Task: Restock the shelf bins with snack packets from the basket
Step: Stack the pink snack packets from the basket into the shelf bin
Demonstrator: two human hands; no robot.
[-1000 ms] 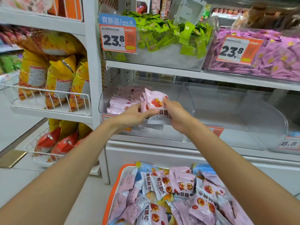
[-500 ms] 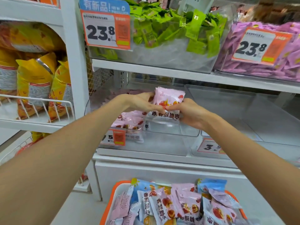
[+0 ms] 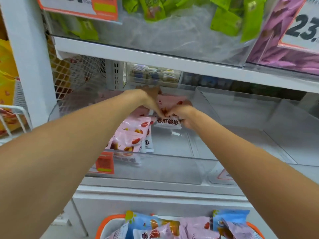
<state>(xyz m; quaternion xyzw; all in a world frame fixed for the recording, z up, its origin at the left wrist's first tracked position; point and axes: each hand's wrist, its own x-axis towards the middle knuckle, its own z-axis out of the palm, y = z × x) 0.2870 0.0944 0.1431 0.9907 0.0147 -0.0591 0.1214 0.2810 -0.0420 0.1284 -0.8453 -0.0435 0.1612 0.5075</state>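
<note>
A pink snack packet (image 3: 170, 109) is held upright inside the clear shelf bin (image 3: 172, 168), well back from its front wall. It is pinched by the left hand (image 3: 151, 99) at its upper left and gripped by the right hand (image 3: 183, 114) at its right edge, though the fingertips are blurred. More pink packets (image 3: 133, 135) are stacked just left of it. The orange basket (image 3: 110, 223) is seen below.

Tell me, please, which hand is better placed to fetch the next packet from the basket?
Probably the right hand: it grips the packet nearer the bin's front, while the left hand reaches deeper. Both still hold it.
</note>
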